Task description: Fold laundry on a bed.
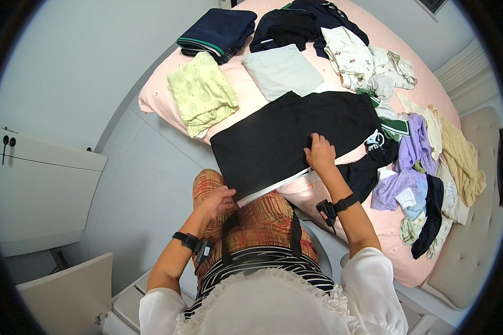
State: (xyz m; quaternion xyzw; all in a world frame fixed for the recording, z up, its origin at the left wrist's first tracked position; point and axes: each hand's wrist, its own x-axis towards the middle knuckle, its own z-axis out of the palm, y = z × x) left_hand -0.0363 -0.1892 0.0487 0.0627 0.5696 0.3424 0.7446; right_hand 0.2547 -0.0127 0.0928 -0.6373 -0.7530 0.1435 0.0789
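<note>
A black garment (272, 146) with a white strip along its near edge lies spread at the bed's edge and reaches over my thighs. It looks like a pair of trousers, folded lengthwise. My right hand (322, 155) rests on top of the cloth near that white edge, fingers slightly bent and apart. At the garment's near left corner is my left hand (218, 202), its fingertips against the cloth; whether they pinch it is hidden. Another black garment with a white print (375, 142) lies crumpled by the right end.
The bed (398, 247) has a pink cover. On it lie a folded light green cloth (201, 92), a folded pale grey cloth (283, 71) and folded navy clothing (218, 31). Loose clothes, including a purple garment (417, 142), heap towards the padded headboard (473, 234). A cabinet door (71, 280) stands ajar.
</note>
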